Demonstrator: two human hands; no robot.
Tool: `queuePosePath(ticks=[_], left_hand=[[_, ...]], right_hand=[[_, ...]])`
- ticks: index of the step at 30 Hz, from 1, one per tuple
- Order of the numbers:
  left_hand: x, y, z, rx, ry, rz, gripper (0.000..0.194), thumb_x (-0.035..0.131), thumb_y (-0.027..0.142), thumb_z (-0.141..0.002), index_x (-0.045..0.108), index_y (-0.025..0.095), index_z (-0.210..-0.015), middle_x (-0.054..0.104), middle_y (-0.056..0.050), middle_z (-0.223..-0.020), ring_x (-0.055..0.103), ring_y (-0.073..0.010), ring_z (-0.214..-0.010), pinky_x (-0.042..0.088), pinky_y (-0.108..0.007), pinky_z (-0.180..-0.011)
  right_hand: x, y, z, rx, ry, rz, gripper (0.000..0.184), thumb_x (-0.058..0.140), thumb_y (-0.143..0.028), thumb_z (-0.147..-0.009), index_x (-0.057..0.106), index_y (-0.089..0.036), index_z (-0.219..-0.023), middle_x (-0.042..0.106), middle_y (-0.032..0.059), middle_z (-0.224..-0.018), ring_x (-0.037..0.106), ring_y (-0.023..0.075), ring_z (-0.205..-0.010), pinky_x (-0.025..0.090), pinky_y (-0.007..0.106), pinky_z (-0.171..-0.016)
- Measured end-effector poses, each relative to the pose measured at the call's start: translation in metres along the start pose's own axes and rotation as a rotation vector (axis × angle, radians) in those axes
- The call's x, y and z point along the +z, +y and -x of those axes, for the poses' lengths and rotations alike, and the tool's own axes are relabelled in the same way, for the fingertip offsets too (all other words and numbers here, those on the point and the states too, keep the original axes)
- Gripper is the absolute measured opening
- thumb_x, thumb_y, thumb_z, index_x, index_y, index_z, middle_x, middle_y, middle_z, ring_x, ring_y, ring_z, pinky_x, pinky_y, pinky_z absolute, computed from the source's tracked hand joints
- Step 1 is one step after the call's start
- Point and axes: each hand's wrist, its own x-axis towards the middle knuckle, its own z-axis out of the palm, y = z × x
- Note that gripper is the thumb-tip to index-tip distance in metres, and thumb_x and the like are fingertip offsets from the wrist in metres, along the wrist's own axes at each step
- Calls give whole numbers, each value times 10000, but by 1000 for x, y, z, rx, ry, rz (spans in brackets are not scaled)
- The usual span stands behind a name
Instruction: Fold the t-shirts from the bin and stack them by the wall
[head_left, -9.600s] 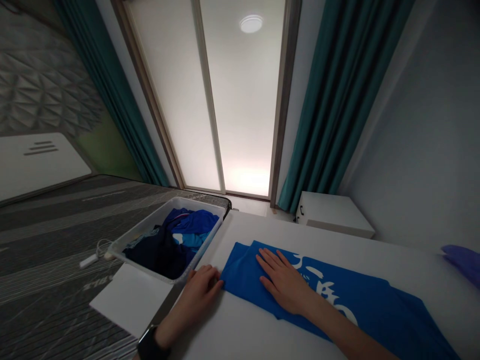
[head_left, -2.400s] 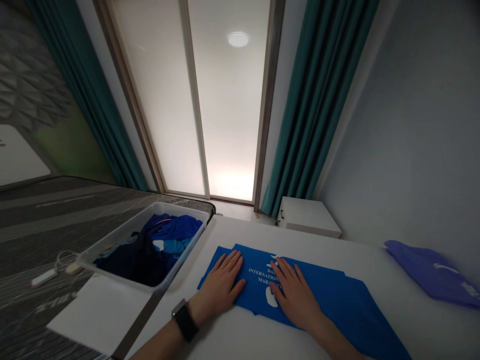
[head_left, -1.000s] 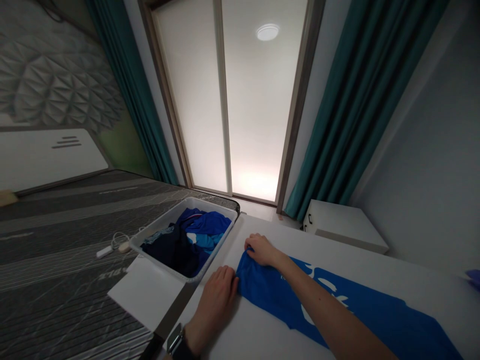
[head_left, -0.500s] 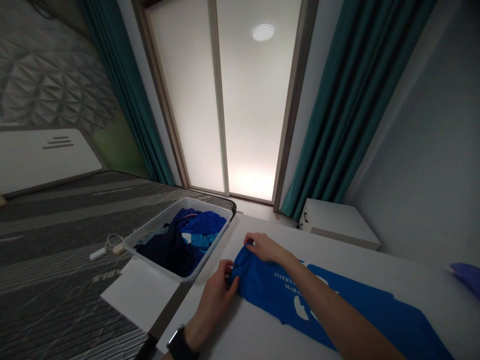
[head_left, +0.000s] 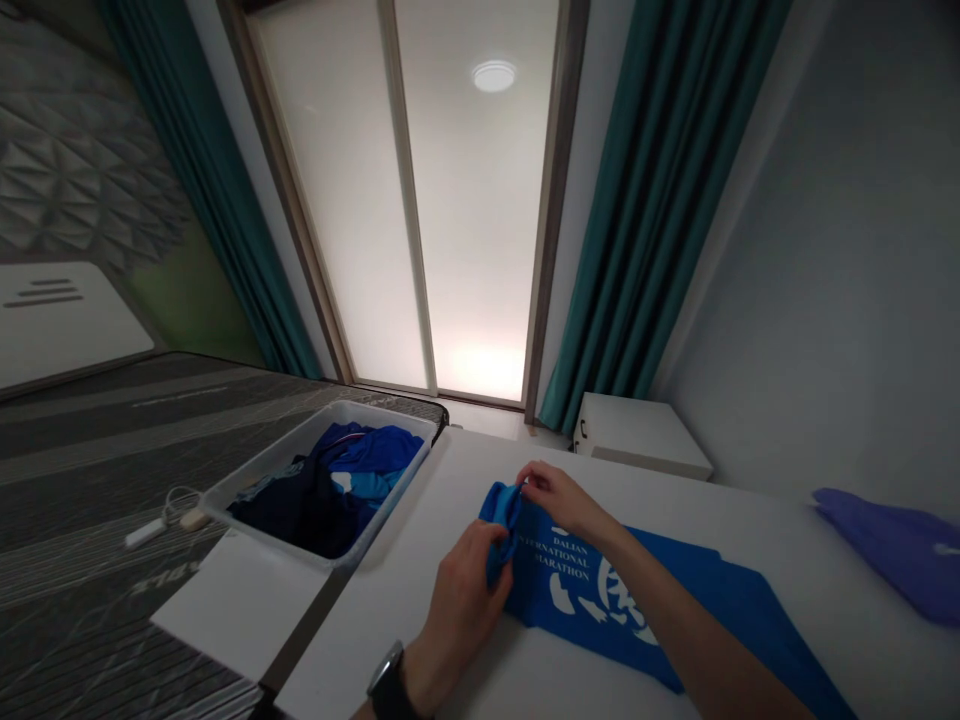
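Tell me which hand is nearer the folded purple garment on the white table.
Right. The right hand pinches the blue marathon shirt well to the left of the folded purple garment. The left hand is farther, beyond the right hand, gripping the shirt's bunched fabric.

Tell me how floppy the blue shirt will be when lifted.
Likely floppy: the blue shirt bunches tightly where the left hand and right hand pinch it. Probably light too, since the fabric looks thin. The white print may stiffen it slightly.

Light glows through frosted glass panels (head_left: 472, 250); the room is dim, with warped wide-angle edges.
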Motion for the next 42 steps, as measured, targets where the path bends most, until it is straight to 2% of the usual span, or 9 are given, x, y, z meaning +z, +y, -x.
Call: queuePosePath(ticks=[4,7,9,13,18,24,31,36,42], left_hand=[[21,18,-1,119,-90,-34,289,468,65,-794,507,235,-1025,624,-39,-940,632,-195,-862,516,-311,-751],[37,29,2,184,-138,-69,356,472,29,-749,504,233,-1038,631,-40,-965,632,-199,-864,517,-312,-741],[48,36,4,236,-153,-107,393,472,2,-724,505,232,-1042,635,-38,-994,629,-201,-880,517,-315,-748],[65,43,7,330,-216,-237,351,500,-22,-739,511,231,-982,636,-10,-935,620,-201,-840,510,-308,-699],[74,43,8,365,-295,-350,251,567,30,-828,512,234,-962,631,6,-906,614,-199,-828,497,-310,-682],[75,45,6,396,-323,-377,172,574,96,-898,512,232,-982,628,3,-930,603,-199,-848,480,-316,-694],[84,58,-1,457,-333,-376,133,544,127,-935,509,228,-1014,616,-6,-943,586,-198,-867,461,-324,-706],[95,62,5,506,-373,-392,112,544,146,-950,507,227,-1017,613,3,-948,579,-194,-879,456,-333,-726],[101,69,5,540,-421,-433,63,528,187,-973,500,219,-1020,614,1,-957,575,-192,-893,445,-331,-737]], right_hand=[[-16,6,30,61,38,-183,144,497,-316,-864,555,-191,-905,523,-31,-743,582,146,-708,480,286,-694],[-26,10,49,138,95,-394,206,597,-384,-798,573,-195,-875,530,-33,-772,562,134,-676,462,282,-671],[-31,16,59,171,116,-448,215,630,-385,-762,583,-197,-855,547,-32,-764,558,139,-691,454,286,-688],[-38,33,75,189,145,-321,158,596,-325,-753,602,-193,-840,562,-30,-709,534,144,-696,419,277,-673],[-40,50,85,178,182,-220,134,578,-291,-729,624,-189,-803,535,-36,-664,489,141,-653,391,281,-647],[-42,51,87,168,210,-179,148,556,-299,-727,627,-196,-807,546,-29,-682,502,150,-670,404,284,-656],[-56,50,90,163,255,-123,151,539,-287,-737,629,-195,-817,589,-5,-735,533,161,-725,421,289,-697],[-62,57,102,172,261,-45,154,513,-266,-736,626,-200,-818,604,-3,-740,549,168,-729,434,288,-695],[-66,68,114,188,264,50,152,487,-228,-741,619,-207,-811,645,12,-781,587,184,-777,452,298,-738]])
